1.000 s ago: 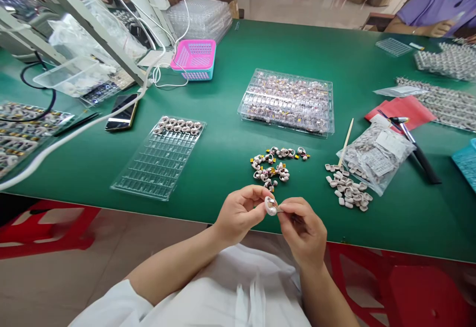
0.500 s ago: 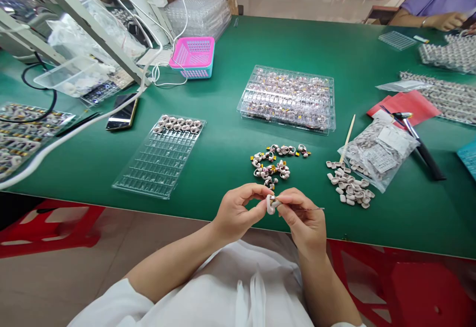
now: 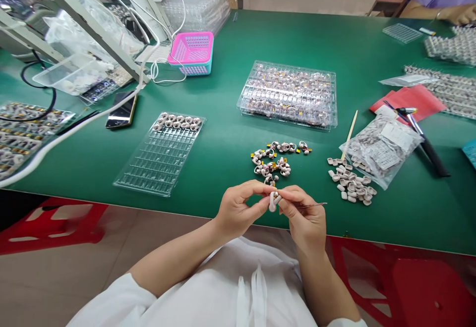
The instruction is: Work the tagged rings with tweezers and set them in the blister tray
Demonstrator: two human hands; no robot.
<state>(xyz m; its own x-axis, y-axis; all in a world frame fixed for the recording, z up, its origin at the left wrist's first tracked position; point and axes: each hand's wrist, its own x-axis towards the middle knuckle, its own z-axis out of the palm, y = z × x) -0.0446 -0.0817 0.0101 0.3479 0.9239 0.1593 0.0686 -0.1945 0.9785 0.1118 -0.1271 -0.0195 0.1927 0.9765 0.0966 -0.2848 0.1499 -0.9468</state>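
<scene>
In front of my chest, my left hand [image 3: 238, 209] is closed, pinching a small beige curved earbud part [image 3: 273, 202] between thumb and fingertips. My right hand [image 3: 307, 220] is closed as well, its thumb and fingers touching the part's other side. A thin metal tool [image 3: 319, 204] lies through the right fingers and sticks out to the right; its tip is hidden. Just beyond my fingertips, a loose cluster of similar parts with yellow tabs [image 3: 273, 167] lies on the table. To the right sits a heap of small beige shells [image 3: 353, 186].
A clear tray [image 3: 148, 161] at left holds several parts in its far rows. Stacked full trays [image 3: 288, 94] stand farther back. At right are a bag of shells [image 3: 383, 143], a wooden stick [image 3: 350, 134] and a black-handled tool [image 3: 431, 153]. A pink basket [image 3: 191, 49] stands back left.
The earbud part has turned slightly in my fingertips and moved a little to the right. Both hands keep their pinch. The camera view has shifted slightly.
</scene>
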